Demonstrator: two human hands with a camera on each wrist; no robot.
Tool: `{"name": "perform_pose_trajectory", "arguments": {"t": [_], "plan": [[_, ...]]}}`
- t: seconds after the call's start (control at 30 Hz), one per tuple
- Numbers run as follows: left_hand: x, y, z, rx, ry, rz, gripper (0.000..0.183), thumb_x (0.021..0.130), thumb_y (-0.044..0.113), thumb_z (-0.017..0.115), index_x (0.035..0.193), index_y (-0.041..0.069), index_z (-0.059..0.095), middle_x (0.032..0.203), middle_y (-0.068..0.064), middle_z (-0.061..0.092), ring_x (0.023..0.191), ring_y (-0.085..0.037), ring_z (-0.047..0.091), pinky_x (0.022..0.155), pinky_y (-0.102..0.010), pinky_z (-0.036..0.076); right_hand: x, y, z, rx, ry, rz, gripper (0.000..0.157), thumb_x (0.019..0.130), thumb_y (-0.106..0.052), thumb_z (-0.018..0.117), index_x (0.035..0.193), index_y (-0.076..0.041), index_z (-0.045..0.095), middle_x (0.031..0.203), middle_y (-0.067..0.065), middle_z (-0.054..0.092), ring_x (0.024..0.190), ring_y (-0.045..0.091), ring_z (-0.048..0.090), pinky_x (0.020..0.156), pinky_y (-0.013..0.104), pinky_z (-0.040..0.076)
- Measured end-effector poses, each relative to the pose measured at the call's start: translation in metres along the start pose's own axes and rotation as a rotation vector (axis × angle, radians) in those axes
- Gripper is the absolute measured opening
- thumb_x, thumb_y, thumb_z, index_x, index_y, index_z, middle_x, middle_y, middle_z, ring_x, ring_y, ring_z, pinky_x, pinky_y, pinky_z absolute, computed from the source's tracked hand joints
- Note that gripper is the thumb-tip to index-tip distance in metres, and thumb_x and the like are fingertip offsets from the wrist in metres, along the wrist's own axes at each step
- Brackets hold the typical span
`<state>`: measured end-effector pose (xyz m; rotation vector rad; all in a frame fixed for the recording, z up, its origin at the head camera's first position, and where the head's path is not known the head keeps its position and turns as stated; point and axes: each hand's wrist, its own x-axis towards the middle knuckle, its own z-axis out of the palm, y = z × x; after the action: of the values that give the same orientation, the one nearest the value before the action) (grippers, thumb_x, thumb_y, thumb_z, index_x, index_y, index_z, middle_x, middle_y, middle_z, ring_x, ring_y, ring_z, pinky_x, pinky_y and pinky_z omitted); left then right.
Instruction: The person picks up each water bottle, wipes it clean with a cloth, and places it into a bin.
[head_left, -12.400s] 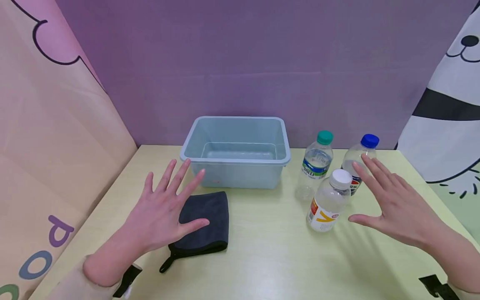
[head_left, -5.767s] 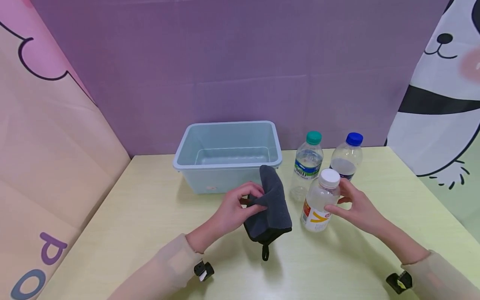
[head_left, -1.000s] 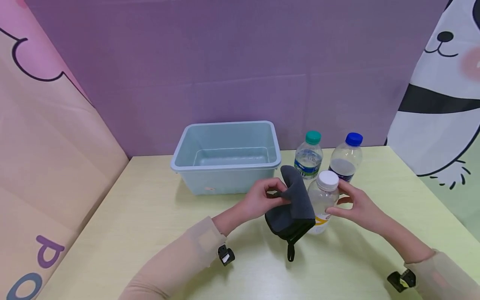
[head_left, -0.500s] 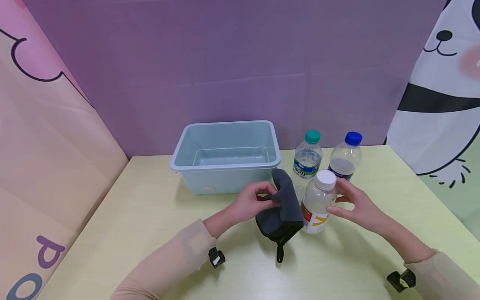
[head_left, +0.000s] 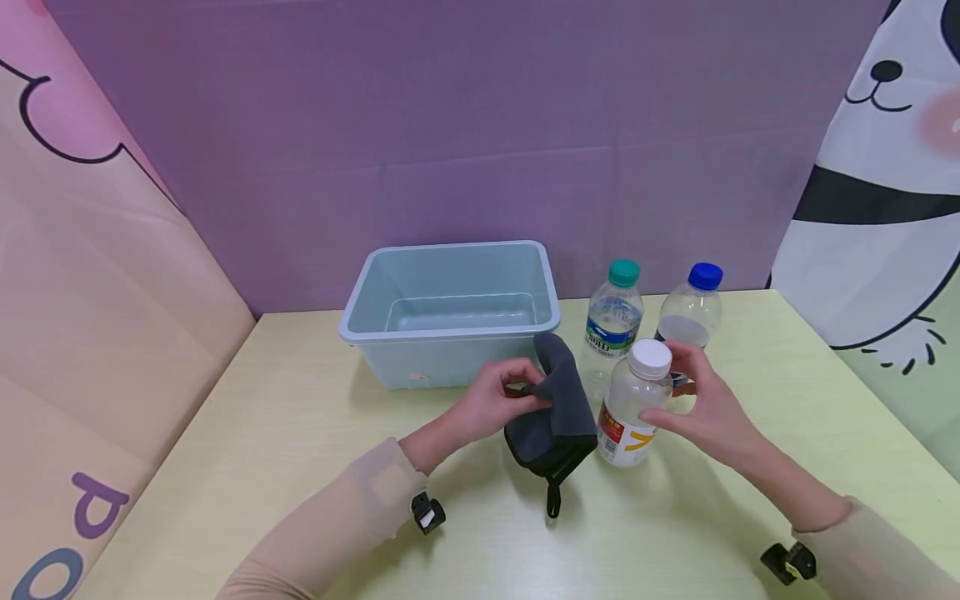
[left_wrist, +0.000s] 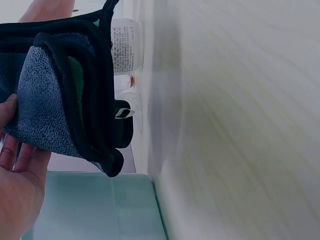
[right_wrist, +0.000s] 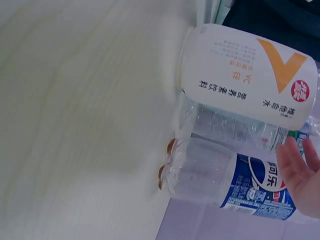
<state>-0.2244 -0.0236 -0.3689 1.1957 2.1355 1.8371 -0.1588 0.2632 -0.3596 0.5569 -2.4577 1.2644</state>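
Observation:
My left hand [head_left: 491, 400] pinches a folded dark grey cloth [head_left: 562, 408] with black edging, thumb in front and fingers behind it in the left wrist view. A black loop dangles from its lower end. Just right of the cloth stands a clear plastic bottle [head_left: 626, 437] with a white cap and a white, red and orange label. Whether cloth and bottle touch, I cannot tell. My right hand [head_left: 708, 408] holds this bottle from the right, thumb across its front and fingers behind. In the right wrist view its label [right_wrist: 240, 75] faces the camera; the thumb is hidden.
Behind stand a green-capped bottle [head_left: 613, 321] and a blue-capped one [head_left: 692, 315], partly covered by my right hand. A light blue plastic bin [head_left: 450, 354] sits at the table's back edge, left of the bottles. A purple backdrop [head_left: 450, 150] closes off the rear.
Over the last second the cloth has shifted left off the bottle's front, uncovering the label. My right thumb has moved left across the bottle. Earlier, the cloth lay flat and both hands were spread.

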Motion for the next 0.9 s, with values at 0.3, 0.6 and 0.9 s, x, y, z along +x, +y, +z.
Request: {"name": "perform_pose_trajectory", "arguments": {"t": [0.3, 0.6, 0.9], "plan": [[0.001, -0.003, 0.003, -0.007, 0.003, -0.011, 0.009, 0.083, -0.013, 0.067, 0.088, -0.005, 0.065, 0.092, -0.018, 0.067, 0.089, -0.022, 0.065, 0.079, -0.034, 0.056, 0.002, -0.004, 0.007, -0.027, 0.049, 0.012, 0.068, 0.074, 0.000, 0.081, 0.129, 0.005, 0.040, 0.118, 0.014, 0.056, 0.101, -0.001, 0.046, 0.075, 0.018, 0.043], [0.004, 0.000, 0.003, -0.015, 0.013, 0.020, 0.009, 0.084, -0.014, 0.065, 0.089, -0.007, 0.064, 0.092, -0.018, 0.067, 0.092, -0.025, 0.065, 0.079, -0.034, 0.056, 0.002, -0.002, 0.003, 0.019, 0.005, -0.033, 0.061, 0.079, 0.002, 0.075, 0.131, 0.004, 0.043, 0.120, 0.009, 0.055, 0.103, 0.000, 0.047, 0.078, 0.015, 0.044], [0.011, 0.008, 0.003, -0.023, 0.014, 0.053, 0.010, 0.084, -0.013, 0.064, 0.089, -0.005, 0.064, 0.092, -0.012, 0.066, 0.092, -0.025, 0.066, 0.080, -0.037, 0.056, 0.000, 0.004, -0.001, 0.056, -0.040, -0.106, 0.060, 0.079, 0.007, 0.070, 0.134, 0.006, 0.044, 0.121, -0.025, 0.049, 0.106, -0.003, 0.049, 0.084, 0.014, 0.044]]}}
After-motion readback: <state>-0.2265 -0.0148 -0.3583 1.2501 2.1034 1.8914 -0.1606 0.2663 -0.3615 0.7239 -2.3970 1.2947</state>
